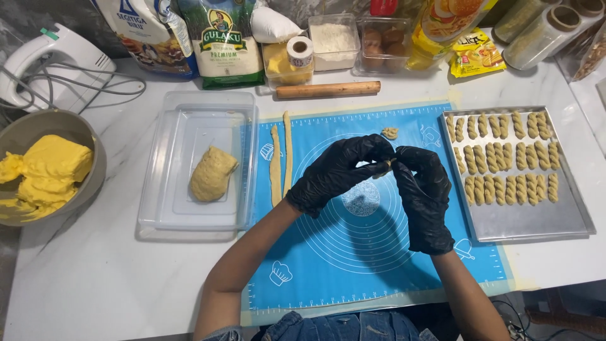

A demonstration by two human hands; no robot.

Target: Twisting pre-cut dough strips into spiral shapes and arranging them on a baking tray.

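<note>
I'm pinching a small dough piece with both gloved hands, left hand and right hand, fingertips closed, above the blue mat.

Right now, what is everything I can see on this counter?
baking mat: one, blue, centre of the counter
dough ropes: two, pale yellow, left part of the mat
dough scrap: one, yellow, top of the mat
metal tray: one, silver, right of the mat
twisted dough pieces: three rows, yellow, on the tray
plastic box: one, clear, left of the mat
dough lump: one, yellow, in the box
bowl: one, grey, far left, holding yellow batter
hand mixer: one, white, back left
rolling pin: one, wooden, behind the mat
bags and tubs: several, back edge
left hand, right hand: black gloves, pinching a small dough piece
</note>
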